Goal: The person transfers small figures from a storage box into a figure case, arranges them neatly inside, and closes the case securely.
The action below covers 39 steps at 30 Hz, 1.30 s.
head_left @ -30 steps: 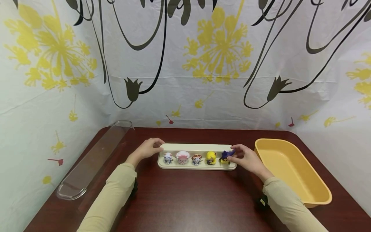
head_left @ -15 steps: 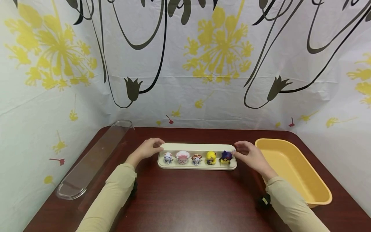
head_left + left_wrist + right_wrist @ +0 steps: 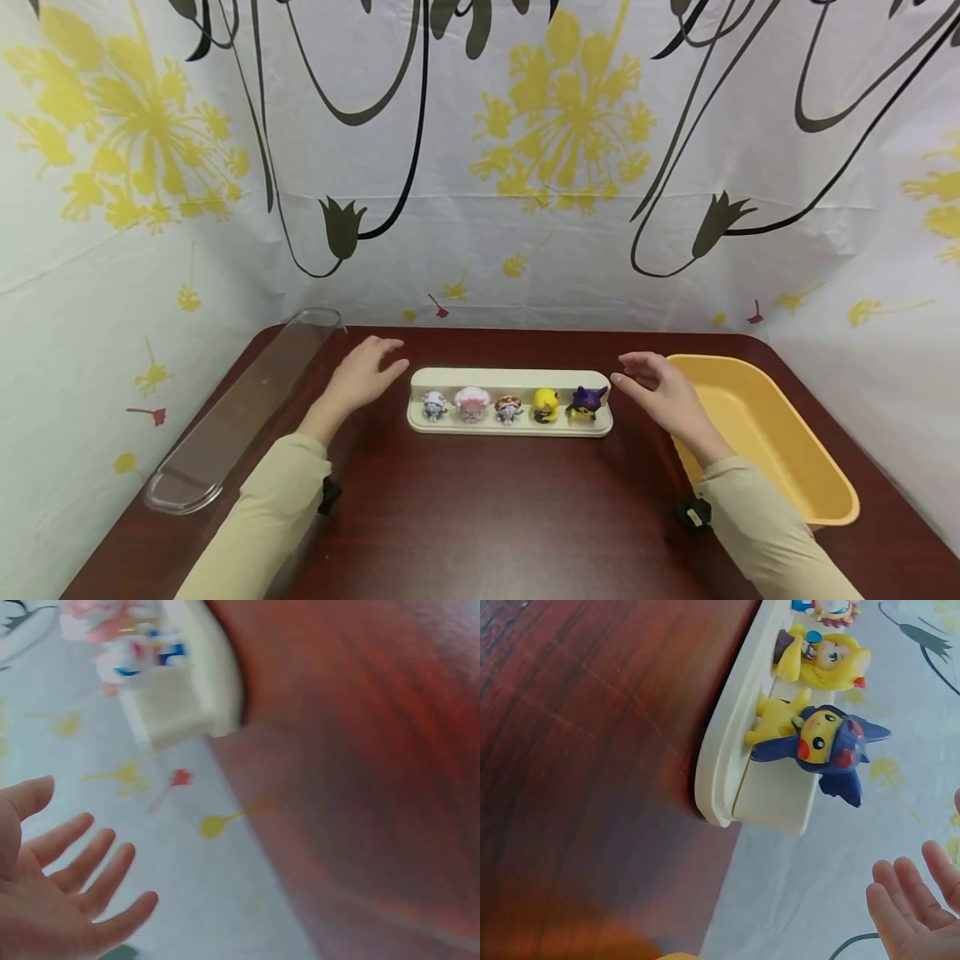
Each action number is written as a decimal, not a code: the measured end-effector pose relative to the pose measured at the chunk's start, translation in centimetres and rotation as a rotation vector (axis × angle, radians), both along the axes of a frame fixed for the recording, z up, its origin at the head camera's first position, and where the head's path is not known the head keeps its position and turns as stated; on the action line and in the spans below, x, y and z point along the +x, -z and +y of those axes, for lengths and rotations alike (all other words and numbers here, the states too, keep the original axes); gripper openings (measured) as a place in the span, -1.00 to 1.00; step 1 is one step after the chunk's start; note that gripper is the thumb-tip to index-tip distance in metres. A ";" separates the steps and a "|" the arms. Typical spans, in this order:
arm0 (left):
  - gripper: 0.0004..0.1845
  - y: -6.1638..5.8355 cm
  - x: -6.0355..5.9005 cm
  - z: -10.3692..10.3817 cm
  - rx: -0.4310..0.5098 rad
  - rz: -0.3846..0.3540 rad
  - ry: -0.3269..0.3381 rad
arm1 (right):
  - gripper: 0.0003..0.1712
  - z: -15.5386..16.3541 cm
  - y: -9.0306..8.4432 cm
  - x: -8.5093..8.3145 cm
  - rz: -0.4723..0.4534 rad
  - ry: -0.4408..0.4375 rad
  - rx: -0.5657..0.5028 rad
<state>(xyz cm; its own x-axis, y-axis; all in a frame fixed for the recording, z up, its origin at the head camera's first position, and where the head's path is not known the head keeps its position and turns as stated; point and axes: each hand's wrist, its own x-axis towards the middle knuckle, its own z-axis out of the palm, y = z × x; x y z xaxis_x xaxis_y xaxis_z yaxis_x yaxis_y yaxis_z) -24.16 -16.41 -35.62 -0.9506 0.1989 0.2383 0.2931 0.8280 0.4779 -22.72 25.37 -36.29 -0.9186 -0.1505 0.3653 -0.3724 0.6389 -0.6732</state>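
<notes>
A cream tray (image 3: 510, 379) lies in the middle of the dark wooden table and carries several small figurines in a row. The rightmost is a purple and yellow figurine (image 3: 587, 402) (image 3: 817, 742); a yellow one (image 3: 546, 405) (image 3: 821, 656) stands beside it. My left hand (image 3: 366, 373) (image 3: 56, 900) hovers just off the tray's left end, fingers spread and holding nothing. My right hand (image 3: 660, 392) (image 3: 919, 907) is off the tray's right end, also empty, fingers relaxed. The left wrist view is blurred and shows the tray's end (image 3: 187, 697).
A yellow plastic tub (image 3: 757, 437) stands on the right side of the table, close behind my right hand. A long clear plastic lid (image 3: 240, 412) lies along the table's left edge. A flower-print sheet hangs behind and at both sides.
My right hand has let go of the purple figurine and drawn back to the right. My left hand has come off the tray's left end and moved left and away.
</notes>
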 end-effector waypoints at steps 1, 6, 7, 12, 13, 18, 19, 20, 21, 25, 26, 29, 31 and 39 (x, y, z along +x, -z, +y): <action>-0.52 -0.6 0.5 0.0 -0.013 0.013 -0.004 | -0.56 0.1 -0.1 0.1 0.003 0.004 0.003; -0.48 -3.0 3.2 0.3 -0.061 0.082 0.001 | -0.57 0.2 -0.5 0.5 0.018 0.012 0.020; -0.48 -3.4 3.6 0.3 -0.067 0.109 0.008 | -0.57 0.3 -0.6 0.6 0.021 0.012 0.021; -0.45 -4.6 5.8 -0.1 -0.138 0.282 0.035 | -0.55 0.2 -1.0 1.2 0.046 0.013 0.047; -0.45 -4.7 6.2 -0.3 -0.156 0.316 0.038 | -0.55 0.2 -1.1 1.4 0.053 0.014 0.056; -0.44 -4.8 8.0 -1.1 -0.220 0.430 0.038 | -0.57 -0.1 -1.5 2.3 0.102 0.018 0.090; -0.44 -4.7 8.3 -1.3 -0.231 0.444 0.035 | -0.58 -0.1 -1.6 2.5 0.117 0.016 0.091; -0.44 -4.6 8.7 -1.6 -0.242 0.456 0.028 | -0.60 -0.1 -1.6 2.7 0.133 0.012 0.094; -0.44 -4.5 9.0 -1.9 -0.252 0.468 0.022 | -0.61 -0.2 -1.5 2.9 0.150 0.008 0.098; -0.42 -4.3 10.3 -3.5 -0.316 0.499 -0.035 | -0.63 -0.3 -1.2 3.6 0.196 0.000 0.136; -0.41 -4.3 10.6 -4.0 -0.331 0.494 -0.057 | -0.63 -0.4 -1.0 3.8 0.200 0.001 0.149; -0.34 -4.4 11.5 -5.4 -0.376 0.426 -0.130 | -0.62 -0.6 -0.7 4.2 0.206 0.012 0.184; -0.26 -4.7 12.0 -6.3 -0.400 0.344 -0.182 | -0.62 -0.7 -0.5 4.5 0.219 0.019 0.199; 0.13 -4.7 12.9 -9.4 -0.417 0.016 -0.263 | -0.61 -1.3 1.1 5.1 0.224 0.013 0.250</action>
